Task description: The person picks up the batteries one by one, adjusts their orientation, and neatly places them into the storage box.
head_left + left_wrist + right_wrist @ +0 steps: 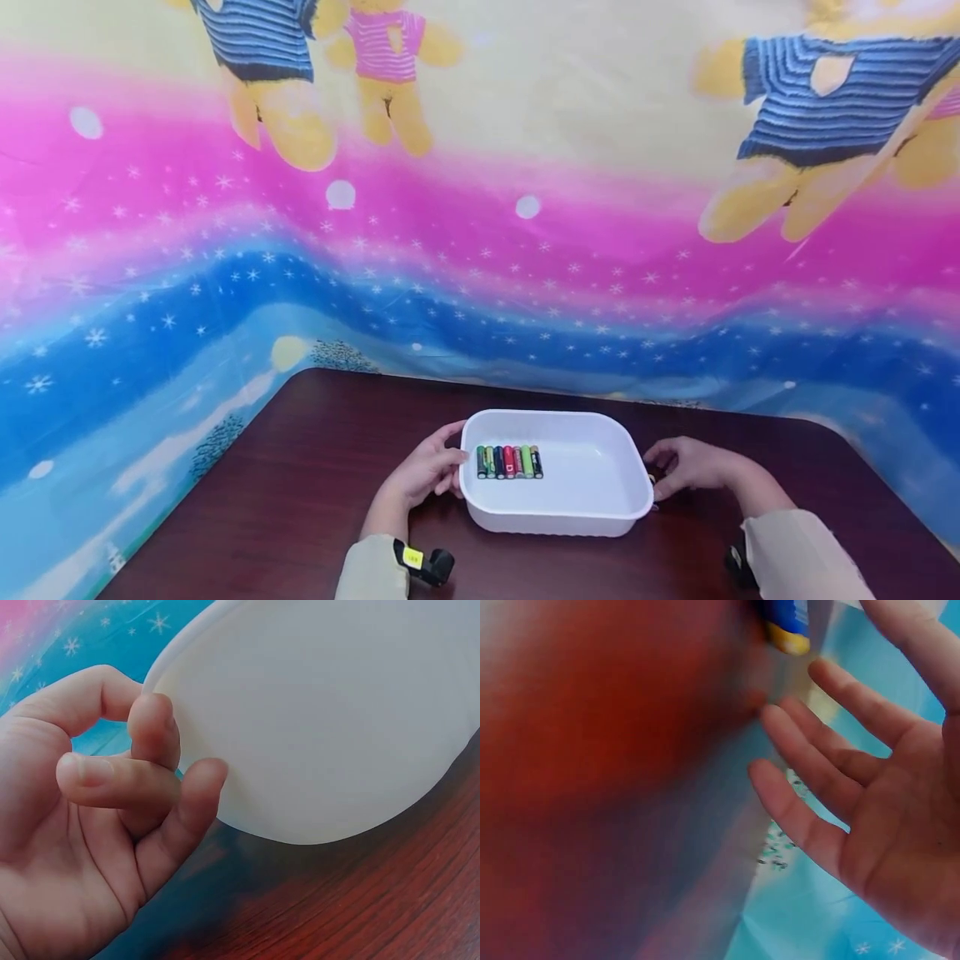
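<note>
A white plastic tub [555,521] stands on the table in front of me. Several AA-size batteries [510,462] in green, red and dark wrappers lie side by side on its floor at the left. My left hand [427,467] grips the tub's left rim; the left wrist view shows its fingers [154,724] against the pale wall. Beside the tub's right wall is my right hand [693,467], its fingers spread loosely in the right wrist view. Near those fingertips is a blue item with a yellow end [787,630], battery-like and partly cut off by the frame.
The dark reddish-brown table [300,500] extends around the tub on all sides. Behind it hangs a cloth backdrop [480,275] printed with bears and snowflakes. Black wrist cameras [431,567] are strapped over both pale sleeves.
</note>
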`<state>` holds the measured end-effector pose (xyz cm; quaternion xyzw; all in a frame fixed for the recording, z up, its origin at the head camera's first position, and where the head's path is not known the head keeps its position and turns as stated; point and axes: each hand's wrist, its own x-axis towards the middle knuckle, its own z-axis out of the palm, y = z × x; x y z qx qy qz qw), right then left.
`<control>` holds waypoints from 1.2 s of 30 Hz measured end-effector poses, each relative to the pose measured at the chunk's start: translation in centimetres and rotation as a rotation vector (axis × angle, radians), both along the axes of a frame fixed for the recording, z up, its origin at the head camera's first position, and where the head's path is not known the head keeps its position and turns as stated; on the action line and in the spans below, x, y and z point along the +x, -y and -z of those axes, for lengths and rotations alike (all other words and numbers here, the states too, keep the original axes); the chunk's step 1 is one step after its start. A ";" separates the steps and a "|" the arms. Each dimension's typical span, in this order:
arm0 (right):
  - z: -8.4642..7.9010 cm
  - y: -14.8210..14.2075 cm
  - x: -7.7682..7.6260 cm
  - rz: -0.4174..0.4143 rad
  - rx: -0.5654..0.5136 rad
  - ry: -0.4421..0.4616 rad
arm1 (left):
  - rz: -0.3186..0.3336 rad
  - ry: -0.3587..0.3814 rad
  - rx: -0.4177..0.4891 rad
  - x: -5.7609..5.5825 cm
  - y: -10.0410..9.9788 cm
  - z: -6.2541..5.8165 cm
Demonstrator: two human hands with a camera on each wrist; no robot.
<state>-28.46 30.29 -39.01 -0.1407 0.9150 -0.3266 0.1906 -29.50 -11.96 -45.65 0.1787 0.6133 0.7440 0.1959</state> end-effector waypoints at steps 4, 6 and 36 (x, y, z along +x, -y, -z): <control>0.6 0.2 0.7 0.035 0.057 -0.064 | 0.000 -0.008 -0.003 0.1 0.1 -0.2; 0.6 0.4 0.9 0.063 0.104 -0.081 | 0.001 -0.008 -0.004 0.2 0.0 -0.2; 1.0 3.5 0.9 0.079 0.383 -0.228 | 0.017 -0.005 0.031 0.3 0.0 0.1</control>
